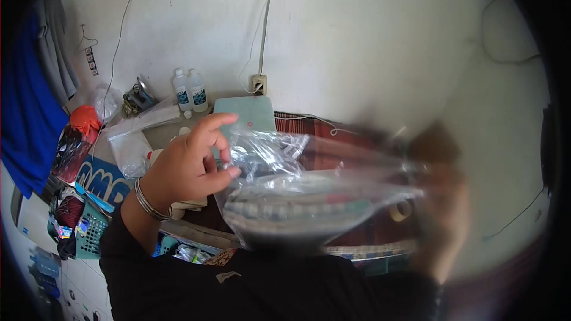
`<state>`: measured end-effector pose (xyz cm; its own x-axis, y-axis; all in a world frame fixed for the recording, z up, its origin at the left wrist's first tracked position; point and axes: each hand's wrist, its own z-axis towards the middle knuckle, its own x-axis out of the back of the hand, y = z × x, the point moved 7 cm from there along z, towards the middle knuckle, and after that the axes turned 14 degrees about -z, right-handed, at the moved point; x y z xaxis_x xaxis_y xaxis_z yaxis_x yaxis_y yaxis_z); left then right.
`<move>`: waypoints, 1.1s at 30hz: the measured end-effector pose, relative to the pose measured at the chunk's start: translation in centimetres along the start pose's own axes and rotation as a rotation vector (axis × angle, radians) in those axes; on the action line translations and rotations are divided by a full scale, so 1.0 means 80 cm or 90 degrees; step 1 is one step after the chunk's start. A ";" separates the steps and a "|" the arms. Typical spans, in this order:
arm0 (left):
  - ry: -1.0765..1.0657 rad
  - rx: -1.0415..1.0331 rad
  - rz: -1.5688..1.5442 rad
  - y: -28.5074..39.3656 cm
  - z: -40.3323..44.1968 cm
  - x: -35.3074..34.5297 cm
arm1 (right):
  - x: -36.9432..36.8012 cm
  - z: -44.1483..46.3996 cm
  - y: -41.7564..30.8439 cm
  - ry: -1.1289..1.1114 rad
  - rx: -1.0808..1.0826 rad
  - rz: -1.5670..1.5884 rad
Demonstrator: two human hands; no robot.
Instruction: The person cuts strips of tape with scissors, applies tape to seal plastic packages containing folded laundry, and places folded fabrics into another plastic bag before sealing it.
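A clear plastic bag (262, 157) with folded, checked cloth (291, 209) inside is stretched out in front of my chest. My left hand (193, 163), with metal bangles at the wrist, is beside the bag's left end. Its fingers are curled but apart, the thumb close to the plastic. On the other side, my right hand (443, 181) is smeared by motion. The bag's right end draws to a point in it, so the hand grips the plastic there. Its separate fingers cannot be made out.
Behind the bag lie a pale green board (244, 110) and a dark red striped cloth (309, 128). Two bottles (190, 91) stand against the wall by a socket (259, 83). More plastic bags (131, 148) lie at left, above a green basket (92, 229). A tape roll (399, 211) shows at right.
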<state>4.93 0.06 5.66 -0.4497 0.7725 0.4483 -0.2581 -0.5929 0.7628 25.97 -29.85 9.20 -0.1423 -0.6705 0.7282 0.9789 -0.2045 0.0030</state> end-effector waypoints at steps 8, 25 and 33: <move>-0.235 -0.383 0.177 0.095 0.012 -0.039 | 0.079 -0.033 -0.038 0.063 0.069 -0.071; -0.111 -0.281 0.170 0.079 0.034 0.047 | 0.060 0.026 0.013 0.055 -0.066 -0.061; -0.025 -0.307 0.233 0.076 0.025 0.049 | -0.017 -0.026 0.019 0.257 -0.213 0.556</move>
<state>3.30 -0.09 12.94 -0.5529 0.5014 0.6656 -0.4547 -0.8509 0.2632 27.32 -30.72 6.74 0.5031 -0.8587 0.0976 0.6818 0.3249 -0.6554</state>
